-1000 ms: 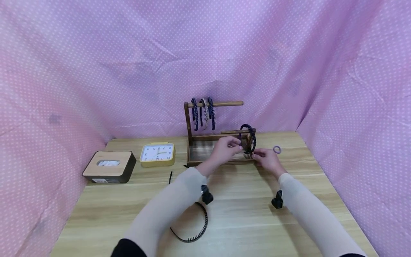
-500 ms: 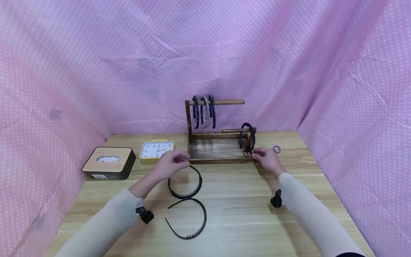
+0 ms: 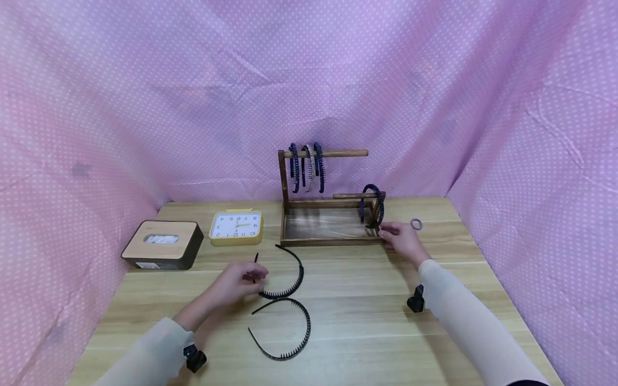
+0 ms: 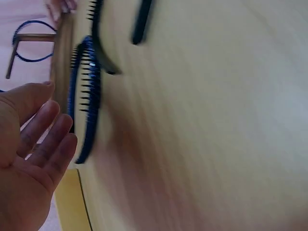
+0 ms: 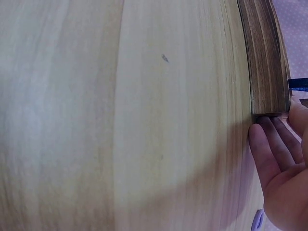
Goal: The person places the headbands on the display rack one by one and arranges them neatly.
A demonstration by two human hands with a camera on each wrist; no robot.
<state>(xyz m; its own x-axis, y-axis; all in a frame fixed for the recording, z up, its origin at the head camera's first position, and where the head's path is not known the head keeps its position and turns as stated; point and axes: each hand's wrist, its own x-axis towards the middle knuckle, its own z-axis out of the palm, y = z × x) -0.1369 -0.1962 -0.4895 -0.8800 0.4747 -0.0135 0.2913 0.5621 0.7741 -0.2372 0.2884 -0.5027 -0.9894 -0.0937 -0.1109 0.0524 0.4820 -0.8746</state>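
My left hand (image 3: 236, 284) hovers at the left side of the upper toothed headband (image 3: 300, 276), fingers relaxed; in the left wrist view the palm (image 4: 24, 159) holds nothing beside that headband (image 4: 91, 101). Just below it on the table lies a second black headband (image 3: 309, 327). My right hand (image 3: 404, 241) grips the front right corner of the wooden stand (image 3: 333, 242); in the right wrist view its fingers (image 5: 269, 149) touch the end of the wooden edge (image 5: 269, 57). Several headbands (image 3: 321, 171) hang from the upper bar, and one dark headband (image 3: 380, 206) hangs on the lower bar.
A yellow clock (image 3: 236, 225) stands left of the stand, with a tissue box (image 3: 164, 244) farther left. A small purple ring (image 3: 416, 224) lies right of my right hand. A pink dotted curtain (image 3: 217, 107) hangs behind the table (image 3: 386, 332).
My left hand has moved from the stand's lower bar leftward and down to the upper headband on the table. The right hand has stayed at the stand's corner.
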